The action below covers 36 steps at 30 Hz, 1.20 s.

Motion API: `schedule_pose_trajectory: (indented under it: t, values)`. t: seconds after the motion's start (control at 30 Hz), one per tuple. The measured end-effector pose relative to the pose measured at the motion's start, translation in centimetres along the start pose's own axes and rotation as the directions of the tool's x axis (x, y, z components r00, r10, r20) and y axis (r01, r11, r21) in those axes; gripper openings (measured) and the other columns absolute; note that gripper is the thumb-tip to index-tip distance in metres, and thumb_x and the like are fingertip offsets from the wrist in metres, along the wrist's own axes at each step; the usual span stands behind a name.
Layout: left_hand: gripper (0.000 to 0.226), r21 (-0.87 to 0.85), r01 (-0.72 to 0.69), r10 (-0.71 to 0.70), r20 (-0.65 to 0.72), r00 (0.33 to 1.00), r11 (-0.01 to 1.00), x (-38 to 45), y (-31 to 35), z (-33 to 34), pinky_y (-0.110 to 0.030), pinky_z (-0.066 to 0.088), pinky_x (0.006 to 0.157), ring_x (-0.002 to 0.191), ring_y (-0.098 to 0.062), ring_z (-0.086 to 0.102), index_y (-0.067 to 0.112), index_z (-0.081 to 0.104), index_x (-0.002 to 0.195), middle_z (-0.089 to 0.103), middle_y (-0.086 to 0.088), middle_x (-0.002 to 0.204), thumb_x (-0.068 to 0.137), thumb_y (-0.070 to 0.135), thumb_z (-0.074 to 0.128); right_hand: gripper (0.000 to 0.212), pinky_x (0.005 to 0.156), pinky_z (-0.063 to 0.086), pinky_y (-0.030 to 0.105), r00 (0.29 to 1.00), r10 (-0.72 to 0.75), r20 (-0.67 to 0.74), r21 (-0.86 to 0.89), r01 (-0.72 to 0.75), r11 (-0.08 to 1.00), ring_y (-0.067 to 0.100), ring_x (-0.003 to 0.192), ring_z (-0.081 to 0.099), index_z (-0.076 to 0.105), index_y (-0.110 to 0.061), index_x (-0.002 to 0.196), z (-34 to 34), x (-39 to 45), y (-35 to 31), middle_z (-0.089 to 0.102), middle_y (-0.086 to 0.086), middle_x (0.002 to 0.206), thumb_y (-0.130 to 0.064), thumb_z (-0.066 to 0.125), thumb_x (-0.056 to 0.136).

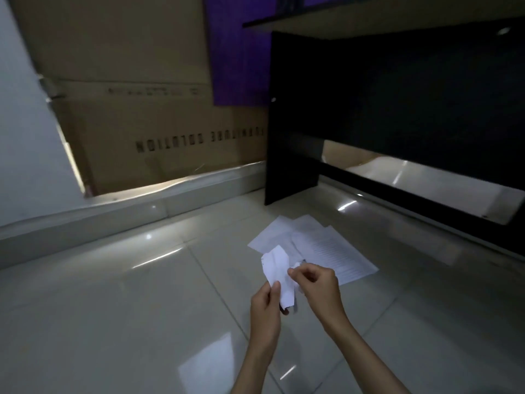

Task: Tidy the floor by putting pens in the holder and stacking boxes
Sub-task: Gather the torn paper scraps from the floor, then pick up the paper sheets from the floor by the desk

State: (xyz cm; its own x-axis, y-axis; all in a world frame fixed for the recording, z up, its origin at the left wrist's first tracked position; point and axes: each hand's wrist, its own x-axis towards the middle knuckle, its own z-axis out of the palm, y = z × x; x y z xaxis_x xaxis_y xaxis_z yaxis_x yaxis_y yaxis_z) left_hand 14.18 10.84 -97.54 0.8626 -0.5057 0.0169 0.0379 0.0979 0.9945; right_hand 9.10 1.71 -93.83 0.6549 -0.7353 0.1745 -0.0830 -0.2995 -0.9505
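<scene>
Both of my hands hold a crumpled white scrap of paper (277, 268) above the tiled floor. My left hand (265, 311) pinches its lower edge between thumb and fingers. My right hand (318, 285) grips its right side, fingers curled. Just beyond the hands, several white sheets (321, 245) lie spread flat on the floor, one of them printed with lines of text. No pens, pen holder or small boxes show in the head view.
A black desk (397, 109) stands at the right, its side panel reaching the floor. A large flattened cardboard box (159, 132) leans on the wall behind a pale skirting ledge (142, 206). A purple panel (238, 58) hangs behind the desk. Glossy tiles cover the floor (113, 308).
</scene>
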Motion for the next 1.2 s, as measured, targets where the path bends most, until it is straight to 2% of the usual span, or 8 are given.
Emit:
schedule_pose_trajectory:
  t: [0.13,0.23,0.4,0.57,0.73,0.9,1.07,1.2]
  values:
    - [0.032,-0.008,-0.044,0.044,0.225,0.973,0.999,-1.6,2.5,3.9,-0.011,0.033,0.046,0.048,-0.006,0.044,0.009,0.051,0.067,0.049,0.003,0.053,0.097,0.016,0.043,0.015,0.058,0.042,0.021,0.987,0.069,-0.148,0.079,-0.057,0.995,0.001,0.056,0.058,0.068,-0.006,0.064,-5.4,-1.4,-1.1,0.066,-0.001,0.061,-0.009,0.068,0.079]
    - [0.033,-0.023,-0.073,0.076,0.388,0.919,0.997,-3.1,4.7,6.8,-0.01,0.033,0.046,0.048,-0.005,0.044,0.01,0.056,0.068,0.052,0.006,0.052,0.098,0.016,0.042,0.007,0.06,0.044,0.023,0.958,0.104,-0.268,0.119,-0.074,0.99,0.014,0.071,0.064,0.069,-0.007,0.071,-9.4,-2.9,-2.0,0.071,0.006,0.075,-0.009,0.069,0.078]
    - [0.033,-0.025,-0.144,0.126,0.638,0.759,0.989,-6.0,8.2,12.6,-0.01,0.035,0.048,0.054,-0.007,0.046,0.01,0.06,0.071,0.058,-0.007,0.066,0.098,0.018,0.042,0.009,0.056,0.049,0.018,0.874,0.071,-0.48,0.15,0.002,0.989,0.016,0.079,0.066,0.066,-0.01,0.081,-16.6,-6.1,-4.6,0.071,0.006,0.086,-0.002,0.067,0.079]
    - [0.024,-0.095,-0.213,0.2,0.811,0.55,0.972,-9.4,11.6,18.1,-0.009,0.037,0.05,0.055,-0.004,0.05,0.016,0.061,0.078,0.058,0.007,0.062,0.096,0.017,0.046,0.019,0.063,0.055,0.024,0.733,-0.077,-0.676,-0.013,0.093,0.996,0.005,0.072,0.066,0.062,-0.017,0.076,-23.2,-10.3,-7.6,0.069,-0.001,0.08,0.002,0.067,0.078]
    - [0.019,-0.048,-0.464,0.267,0.867,0.42,0.884,-12.0,12.3,23.0,-0.025,0.048,0.074,0.081,-0.009,0.057,0.017,0.056,0.094,0.063,-0.001,0.089,0.092,0.036,0.051,0.016,0.067,0.053,0.02,0.597,-0.19,-0.779,-0.251,-0.02,0.968,0.005,0.078,0.062,0.061,-0.016,0.078,-28.6,-15.2,-8.8,0.064,-0.004,0.082,-0.001,0.067,0.079]
    - [0.03,-0.024,-0.69,0.284,0.921,0.266,0.724,-14.3,12.4,25.0,-0.03,0.046,0.092,0.105,-0.007,0.049,0.023,0.049,0.112,0.054,0.007,0.109,0.093,0.046,0.043,0.011,0.064,0.05,0.046,0.508,-0.206,-0.836,-0.395,-0.296,0.87,0.026,0.071,0.06,0.057,-0.013,0.081,-31.8,-19.1,-7.4,0.062,0.005,0.076,-0.004,0.064,0.082]
    - [0.039,0.009,-0.776,0.256,0.941,0.22,0.631,-14.7,12.1,24.2,-0.025,0.036,0.098,0.118,-0.007,0.038,0.028,0.042,0.126,0.044,0.011,0.122,0.094,0.049,0.037,0.013,0.056,0.048,0.035,0.546,-0.102,-0.831,-0.459,-0.571,0.681,0.019,0.066,0.058,0.052,-0.021,0.079,-31.9,-20.5,-5.6,0.06,0.0,0.071,-0.019,0.064,0.084]
    - [0.042,0.022,-0.799,0.274,0.934,0.231,0.6,-13.9,12.4,22.3,-0.02,0.028,0.097,0.122,-0.005,0.034,0.027,0.039,0.13,0.041,0.011,0.128,0.094,0.049,0.035,0.013,0.058,0.038,0.026,0.558,-0.137,-0.819,-0.498,-0.571,0.652,0.014,0.081,0.052,0.051,-0.024,0.08,-30.6,-20.2,-6.0,0.053,-0.005,0.085,-0.022,0.063,0.085]
